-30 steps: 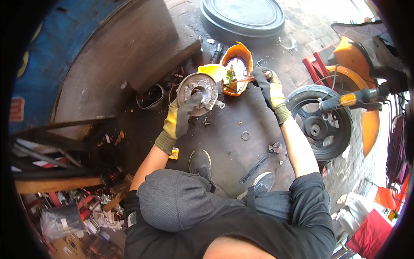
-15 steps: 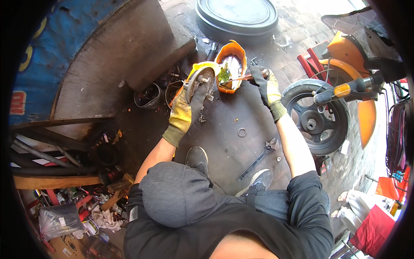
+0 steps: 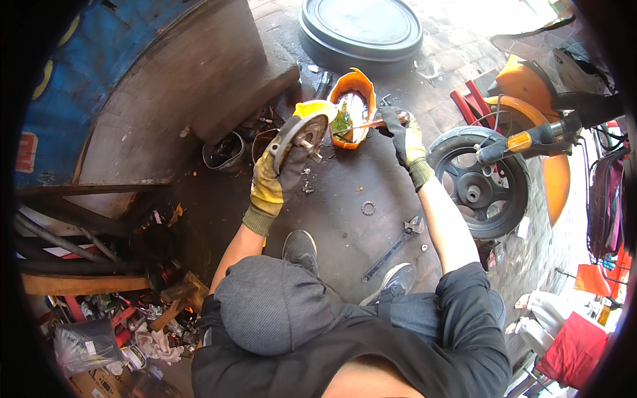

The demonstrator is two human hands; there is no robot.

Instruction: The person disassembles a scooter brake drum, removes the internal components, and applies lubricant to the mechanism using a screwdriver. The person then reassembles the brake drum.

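Note:
My left hand (image 3: 277, 174), in a yellow and black glove, holds a round grey metal disc part (image 3: 296, 137) tilted on edge above the dark oily floor. My right hand (image 3: 402, 136), gloved too, grips a thin tool with a brownish handle (image 3: 367, 125). Its tip points left toward the disc and reaches over an orange cut-open container (image 3: 352, 106) with dark liquid inside. A yellow piece (image 3: 314, 107) sits just behind the disc.
A wrench (image 3: 393, 248) and a small toothed ring (image 3: 367, 207) lie on the floor before my shoes. An orange scooter with its front wheel (image 3: 479, 180) stands right. A large round grey lid (image 3: 361, 28) lies beyond. Junk piles sit left.
My left hand has turned the disc from facing up to standing on edge. My right hand with the tool has shifted slightly toward the container.

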